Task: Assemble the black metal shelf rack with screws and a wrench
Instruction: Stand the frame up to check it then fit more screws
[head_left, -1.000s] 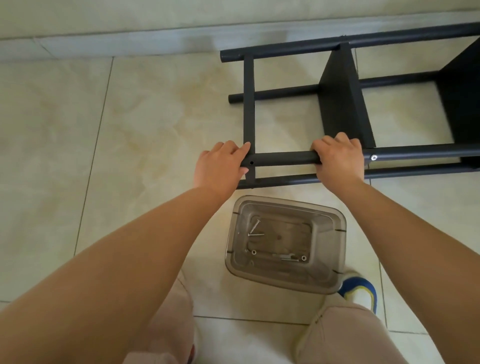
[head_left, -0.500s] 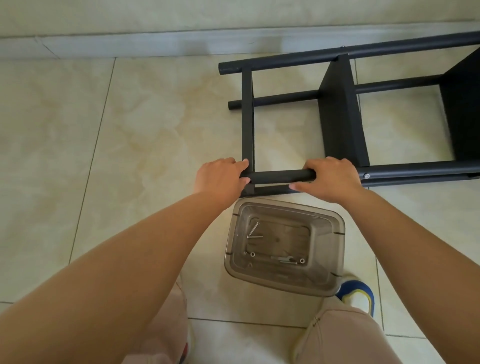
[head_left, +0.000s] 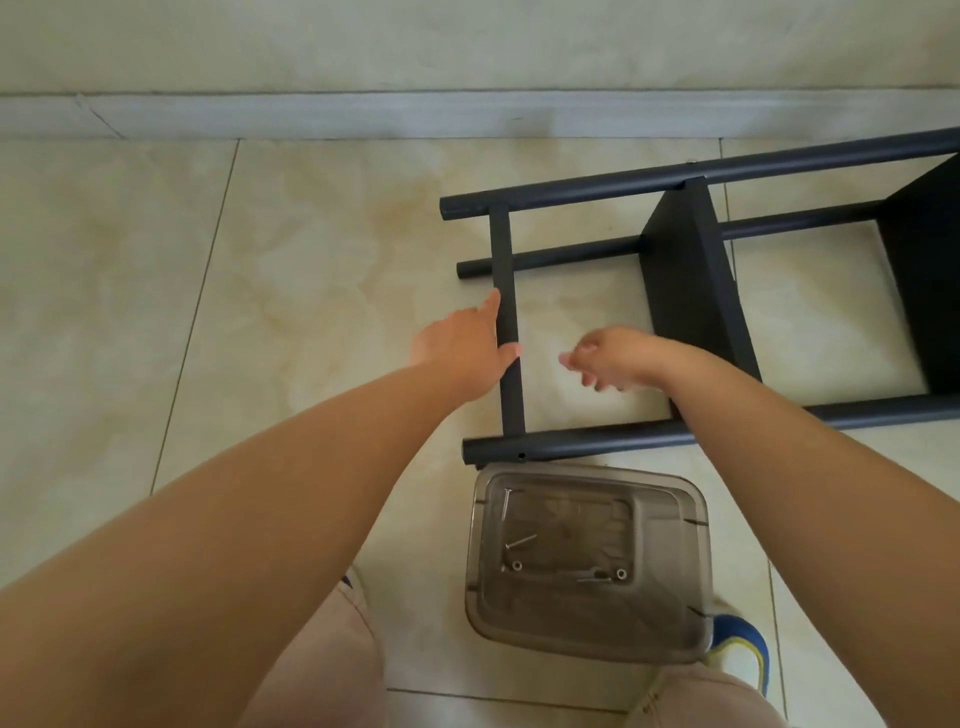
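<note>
The black metal shelf rack (head_left: 691, 270) lies on its side on the tiled floor. Its near tube (head_left: 576, 444) shows an empty screw hole (head_left: 521, 456) by its left end. My left hand (head_left: 465, 351) touches the short crossbar (head_left: 509, 322), index finger straight along it and thumb laid across it. Blurred by motion, my right hand (head_left: 608, 358) hovers over the floor between the crossbar and a shelf panel (head_left: 685, 280), its fingers loosely curled around nothing. Loose screws (head_left: 519, 541) and a small wrench (head_left: 592, 574) lie in a clear plastic container (head_left: 698, 571).
The container stands on the floor just in front of the rack's near tube, between my knees. A blue and yellow shoe (head_left: 743, 644) is at its right corner. A wall with a grey skirting (head_left: 363, 114) runs along the far side.
Both hands have let go of the near tube. The left one moved up to the crossbar, the right one lifted away over the floor. The rack now sits further right in view.
</note>
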